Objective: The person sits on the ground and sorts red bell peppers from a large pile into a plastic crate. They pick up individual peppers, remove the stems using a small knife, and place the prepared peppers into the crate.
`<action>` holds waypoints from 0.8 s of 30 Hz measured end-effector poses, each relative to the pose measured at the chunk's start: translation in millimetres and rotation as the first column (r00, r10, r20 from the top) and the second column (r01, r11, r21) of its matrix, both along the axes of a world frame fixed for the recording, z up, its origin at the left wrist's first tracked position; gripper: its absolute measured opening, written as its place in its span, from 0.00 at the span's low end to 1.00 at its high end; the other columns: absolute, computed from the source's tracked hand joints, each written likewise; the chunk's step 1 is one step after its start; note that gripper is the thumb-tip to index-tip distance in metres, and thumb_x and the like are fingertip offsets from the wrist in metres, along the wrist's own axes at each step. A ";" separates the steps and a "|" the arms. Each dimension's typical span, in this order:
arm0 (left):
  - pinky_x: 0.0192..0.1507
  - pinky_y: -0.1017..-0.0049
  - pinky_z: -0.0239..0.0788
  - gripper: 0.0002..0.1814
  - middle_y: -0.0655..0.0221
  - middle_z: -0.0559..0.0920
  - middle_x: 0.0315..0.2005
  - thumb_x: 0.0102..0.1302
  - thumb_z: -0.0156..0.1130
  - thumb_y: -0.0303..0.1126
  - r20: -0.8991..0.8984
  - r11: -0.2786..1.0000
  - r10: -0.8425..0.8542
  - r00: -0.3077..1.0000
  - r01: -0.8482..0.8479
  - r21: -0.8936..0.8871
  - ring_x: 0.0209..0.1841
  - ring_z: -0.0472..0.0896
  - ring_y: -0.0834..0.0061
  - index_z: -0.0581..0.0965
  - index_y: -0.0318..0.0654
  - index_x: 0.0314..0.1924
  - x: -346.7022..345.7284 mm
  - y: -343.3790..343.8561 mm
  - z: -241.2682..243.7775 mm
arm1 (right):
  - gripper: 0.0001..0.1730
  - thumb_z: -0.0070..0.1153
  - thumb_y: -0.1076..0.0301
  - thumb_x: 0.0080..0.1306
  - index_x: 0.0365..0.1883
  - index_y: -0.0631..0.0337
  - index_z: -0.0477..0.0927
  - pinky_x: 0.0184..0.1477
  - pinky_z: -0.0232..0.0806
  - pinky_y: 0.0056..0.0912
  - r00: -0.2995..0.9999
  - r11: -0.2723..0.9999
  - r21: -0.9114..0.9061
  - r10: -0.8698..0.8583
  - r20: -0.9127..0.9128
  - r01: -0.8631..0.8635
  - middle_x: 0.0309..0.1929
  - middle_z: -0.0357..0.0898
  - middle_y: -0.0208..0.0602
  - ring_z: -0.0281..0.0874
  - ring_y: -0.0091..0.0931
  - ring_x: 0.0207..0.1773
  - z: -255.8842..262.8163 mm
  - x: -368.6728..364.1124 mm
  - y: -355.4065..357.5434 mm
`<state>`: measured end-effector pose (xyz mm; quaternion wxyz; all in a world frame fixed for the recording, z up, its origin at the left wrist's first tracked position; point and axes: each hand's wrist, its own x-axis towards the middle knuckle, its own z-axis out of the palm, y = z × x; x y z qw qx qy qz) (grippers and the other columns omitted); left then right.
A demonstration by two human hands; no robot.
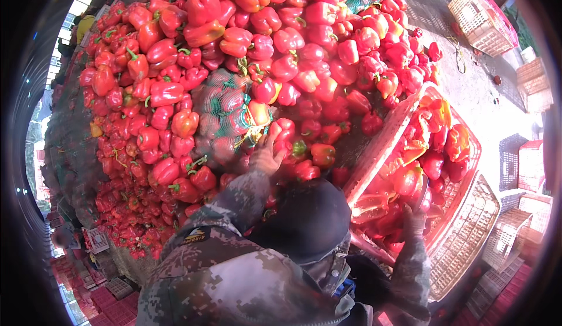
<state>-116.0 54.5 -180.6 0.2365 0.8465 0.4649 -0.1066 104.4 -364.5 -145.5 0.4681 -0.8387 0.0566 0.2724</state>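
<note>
My left hand (265,157) reaches into a large heap of red bell peppers (288,40), fingers apart, beside the tied end of a green mesh sack (219,110) filled with peppers. Its fingertips are next to a red pepper (285,129); no firm grip on it shows. Over a tilted pink plastic crate (381,143), my right hand (415,222) is closed around what looks like a knife (423,192), its handle hidden by the fingers. Inside that crate lie whole peppers and opened or cut pieces (371,207). Both sleeves are camouflage cloth.
A pale plastic crate (461,238) sits directly against the pink one on the right. Other crates (478,20) stand farther off at the upper right and along the right edge (507,238). Dark netting (70,150) borders the heap at left. Stacked red crates (105,297) are at lower left.
</note>
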 end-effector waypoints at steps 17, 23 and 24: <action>0.41 0.65 0.75 0.24 0.66 0.78 0.43 0.58 0.63 0.38 0.624 0.880 0.447 0.641 -0.188 -0.437 0.45 0.78 0.68 0.70 0.45 0.55 72.6 89.5 -100.3 | 0.16 0.54 0.68 0.64 0.48 0.65 0.74 0.17 0.65 0.25 0.824 0.872 0.265 -0.231 -0.517 0.411 0.21 0.72 0.34 0.68 0.23 0.16 93.2 -80.6 46.4; 0.53 0.68 0.70 0.34 0.69 0.77 0.48 0.52 0.69 0.40 0.575 0.241 0.523 0.629 0.538 -0.808 0.51 0.76 0.71 0.68 0.45 0.59 100.0 4.3 129.5 | 0.24 0.55 0.65 0.64 0.55 0.69 0.71 0.20 0.62 0.21 0.976 0.837 0.544 0.069 -0.209 0.058 0.27 0.74 0.28 0.68 0.16 0.21 135.7 -86.3 113.6; 0.56 0.68 0.67 0.37 0.69 0.75 0.50 0.50 0.71 0.39 0.646 0.217 0.443 0.622 0.625 -0.750 0.53 0.74 0.72 0.66 0.45 0.60 104.0 -11.9 149.0 | 0.25 0.55 0.63 0.64 0.57 0.67 0.70 0.20 0.62 0.22 0.978 0.777 0.622 0.040 -0.207 0.100 0.28 0.75 0.29 0.68 0.17 0.22 138.5 -86.6 119.7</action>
